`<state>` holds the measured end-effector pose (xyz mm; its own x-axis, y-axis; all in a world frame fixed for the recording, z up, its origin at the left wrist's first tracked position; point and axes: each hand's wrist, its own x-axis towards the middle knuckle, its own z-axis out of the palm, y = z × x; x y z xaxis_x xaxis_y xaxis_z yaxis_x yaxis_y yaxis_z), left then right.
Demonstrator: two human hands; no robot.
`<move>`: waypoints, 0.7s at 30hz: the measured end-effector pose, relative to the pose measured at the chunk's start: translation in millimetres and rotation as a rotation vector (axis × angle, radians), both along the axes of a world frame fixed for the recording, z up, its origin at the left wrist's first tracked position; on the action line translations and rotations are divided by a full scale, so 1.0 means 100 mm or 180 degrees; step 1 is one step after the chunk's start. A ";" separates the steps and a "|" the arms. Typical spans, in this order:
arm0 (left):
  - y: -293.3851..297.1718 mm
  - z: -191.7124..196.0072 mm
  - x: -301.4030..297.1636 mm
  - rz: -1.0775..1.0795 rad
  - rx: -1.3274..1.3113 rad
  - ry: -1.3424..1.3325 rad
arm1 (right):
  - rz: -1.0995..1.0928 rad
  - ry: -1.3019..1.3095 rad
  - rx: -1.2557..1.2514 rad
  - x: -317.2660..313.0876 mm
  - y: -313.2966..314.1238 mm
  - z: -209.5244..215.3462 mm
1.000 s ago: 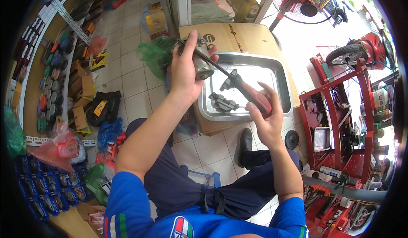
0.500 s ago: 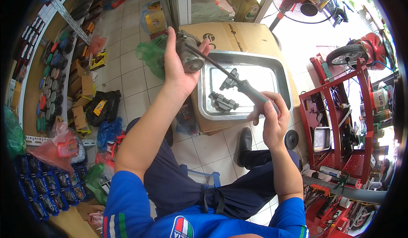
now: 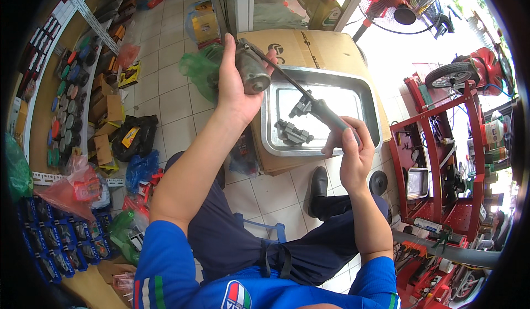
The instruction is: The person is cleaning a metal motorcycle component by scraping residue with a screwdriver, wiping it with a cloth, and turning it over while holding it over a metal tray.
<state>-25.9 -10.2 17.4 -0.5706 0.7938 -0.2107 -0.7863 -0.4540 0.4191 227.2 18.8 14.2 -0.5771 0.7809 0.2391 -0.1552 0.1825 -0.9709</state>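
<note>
My left hand [image 3: 234, 85] is wrapped around a small grey motor [image 3: 251, 69], fingers curled behind it and thumb up along its side, holding it above the floor at the left edge of a metal tray [image 3: 369, 102]. My right hand [image 3: 350, 151] is closed in a fist around the handle of a long screwdriver [image 3: 309, 102], whose shaft slants up to the left and meets the top of the motor. The tray sits on a flattened cardboard box [image 3: 309, 46], and a dark metal part [image 3: 292, 132] lies in it just below the screwdriver. A green plastic bag [image 3: 199, 71] lies on the tiles behind my left hand. A red rack [image 3: 441, 160] stands to my right, a fan [image 3: 406, 11] beyond the box, and packets and parts line the floor on my left.
</note>
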 end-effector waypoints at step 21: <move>0.02 -0.05 0.07 0.0271 -0.0324 0.0350 | -0.0318 -0.0892 0.2462 0.04 0.02 -0.01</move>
<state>-19.2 -8.5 12.0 -0.6588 0.7193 -0.2203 -0.6938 -0.4676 0.5477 230.9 21.2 13.0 -0.6318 0.5058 0.5874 0.1263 0.8148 -0.5658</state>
